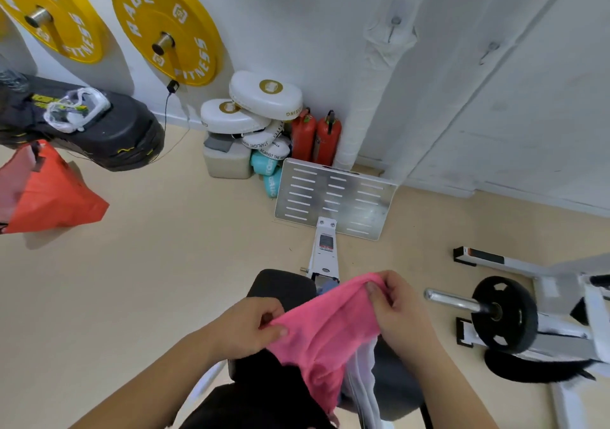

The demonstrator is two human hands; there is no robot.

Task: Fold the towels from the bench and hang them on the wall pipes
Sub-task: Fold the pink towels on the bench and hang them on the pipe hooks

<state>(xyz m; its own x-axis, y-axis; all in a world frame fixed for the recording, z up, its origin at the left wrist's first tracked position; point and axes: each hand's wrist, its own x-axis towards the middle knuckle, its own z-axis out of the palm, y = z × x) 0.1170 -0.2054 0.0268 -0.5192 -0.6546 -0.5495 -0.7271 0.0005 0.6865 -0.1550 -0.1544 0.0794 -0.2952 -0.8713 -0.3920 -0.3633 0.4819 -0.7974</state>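
Note:
A pink towel (325, 326) is stretched between my two hands above the black padded bench (280, 288). My left hand (249, 326) pinches its near left corner between thumb and fingers. My right hand (397, 309) grips the far right corner, fingers curled over the edge. The rest of the pink towel hangs down onto the bench. A white towel (363, 382) lies under it on the bench, and a bit of blue cloth (326, 286) shows behind it. White wall pipes (379, 65) run up the wall ahead, wrapped in tape.
A metal footplate (336, 197) stands at the bench's far end. Boxing pads (264, 98) and two red extinguishers (317, 136) sit by the wall. Yellow weight plates (168, 25) hang at the left. A barbell rack with a black plate (505, 313) is on the right. An orange cloth (49, 191) hangs at the left.

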